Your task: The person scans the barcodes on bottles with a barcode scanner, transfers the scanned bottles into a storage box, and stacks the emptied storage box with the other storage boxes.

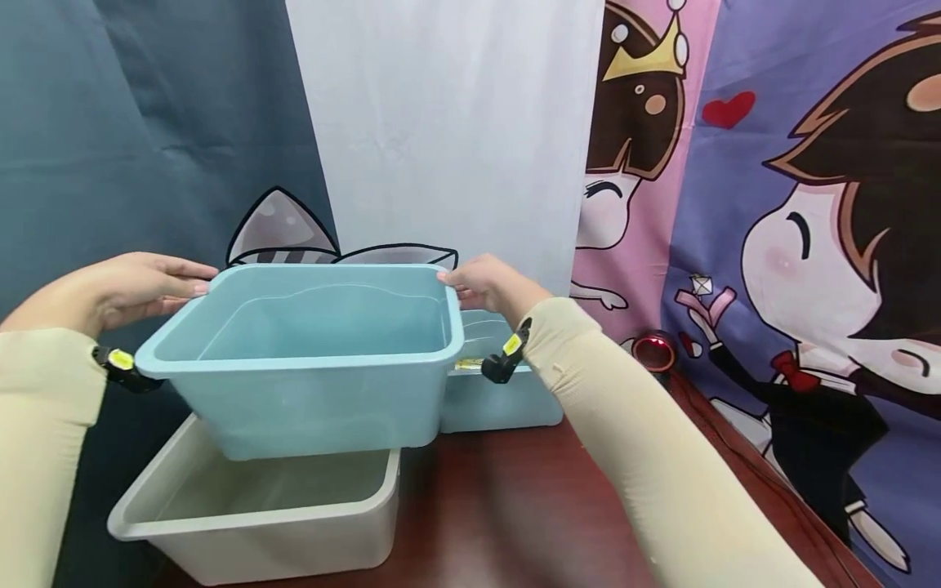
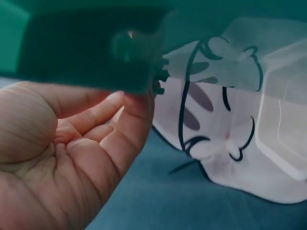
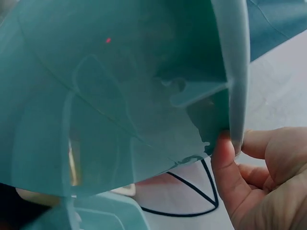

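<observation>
A light blue plastic bin [image 1: 309, 400] is held up, its open top tilted toward me. My left hand [image 1: 136, 290] grips its rim at the left side; in the left wrist view, the fingers [image 2: 136, 120] curl up under the rim. With thumb and fingers, my right hand [image 1: 491, 284] pinches the far right corner of the rim, as the right wrist view also shows. Below the blue bin is a grey-beige bin [image 1: 272, 543], partly covered by it from above. I cannot tell whether the two bins touch.
A second light blue bin [image 1: 507, 408] stands behind on the right, on the dark red table [image 1: 515, 514], partly hidden by my right wrist. A small red-lit round device [image 1: 653, 353] is near the table's right edge. A printed curtain [image 1: 448, 122] hangs behind.
</observation>
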The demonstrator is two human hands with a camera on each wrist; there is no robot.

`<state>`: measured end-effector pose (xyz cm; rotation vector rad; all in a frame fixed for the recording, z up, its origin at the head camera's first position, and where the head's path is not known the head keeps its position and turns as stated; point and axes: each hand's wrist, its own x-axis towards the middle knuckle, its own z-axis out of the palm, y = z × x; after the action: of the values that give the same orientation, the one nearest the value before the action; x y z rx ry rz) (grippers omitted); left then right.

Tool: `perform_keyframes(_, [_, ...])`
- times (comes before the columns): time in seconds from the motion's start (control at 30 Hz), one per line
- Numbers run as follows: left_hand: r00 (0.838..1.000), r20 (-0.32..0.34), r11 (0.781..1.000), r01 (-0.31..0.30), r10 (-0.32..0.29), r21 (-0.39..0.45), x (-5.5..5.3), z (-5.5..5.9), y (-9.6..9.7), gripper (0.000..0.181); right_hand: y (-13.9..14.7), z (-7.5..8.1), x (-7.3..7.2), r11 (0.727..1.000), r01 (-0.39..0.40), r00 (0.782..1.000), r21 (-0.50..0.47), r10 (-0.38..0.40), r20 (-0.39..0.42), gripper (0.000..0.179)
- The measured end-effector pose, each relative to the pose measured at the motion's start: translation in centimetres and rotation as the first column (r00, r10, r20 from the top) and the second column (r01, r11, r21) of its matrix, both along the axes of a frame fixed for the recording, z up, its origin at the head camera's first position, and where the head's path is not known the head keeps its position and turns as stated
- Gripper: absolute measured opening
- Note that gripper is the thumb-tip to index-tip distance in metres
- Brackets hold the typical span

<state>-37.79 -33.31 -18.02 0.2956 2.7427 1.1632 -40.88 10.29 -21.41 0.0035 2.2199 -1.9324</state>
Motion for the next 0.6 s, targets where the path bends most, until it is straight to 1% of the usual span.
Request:
perform_keyframes(0.17, [1.0, 0.014, 0.999, -0.021, 0.02, 0.031, 0.5, -0.3, -2.3, 0.08, -2.0, -1.0, 0.2, 0.999, -0.048, 0.999, -0.013, 0.049, 0.009, 0.033])
perform_keyframes(0.3, [0.999, 0.003, 0.999, -0.033, 0.033, 0.038, 0.5, -0.4, -3.4, 0.084, -2.8, -1.3, 0.5, 0.999, -0.052, 0.999, -0.011, 0.052, -0.004, 0.032])
perform_keyframes(0.4, [0.999, 0.006, 0.999, -0.043, 0.043, 0.02, 0.7, -0.5, -4.1, 0.09, -3.3, -1.4, 0.7, 0.999, -0.05, 0.999, -0.009, 0.05, -0.01, 0.032])
perform_keyframes(0.53, [0.998, 0.005, 0.998, -0.059, 0.059, -0.012, 1.0, -0.5, -5.2, 0.096, -4.2, -1.3, 0.9, 0.996, -0.086, 0.996, -0.02, 0.086, -0.017, 0.034])
perform_keyframes(0.6, [0.998, 0.007, 0.998, -0.062, 0.062, -0.027, 1.1, -0.4, -5.7, 0.097, -4.5, -1.3, 1.0, 0.996, -0.091, 0.996, -0.014, 0.091, -0.023, 0.034])
